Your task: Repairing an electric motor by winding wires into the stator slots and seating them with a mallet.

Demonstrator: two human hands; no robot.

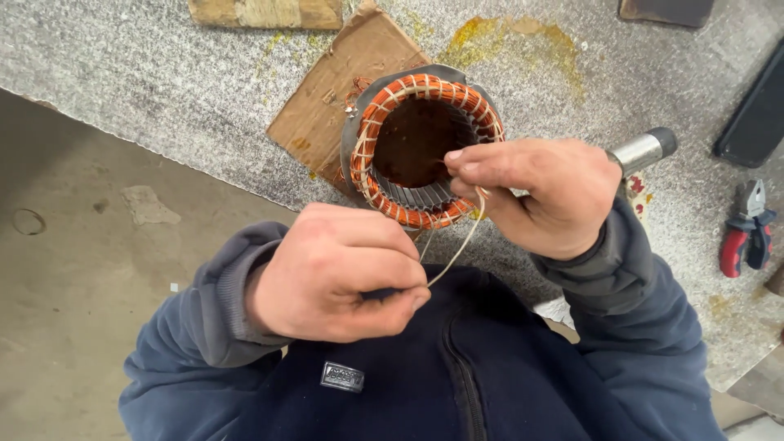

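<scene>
Pinched tight in my left hand [339, 273], the pale lacing cord [457, 245] runs taut up to my right hand [543, 192], closed on it at the stator [420, 147] on the surface [163, 73]; overpulling could snap it or nick the copper winding [371, 175].

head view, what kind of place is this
Likely a motor repair workshop: a stator with copper windings on a speckled workbench, red-handled pliers, and both hands pulling lacing cord.
</scene>
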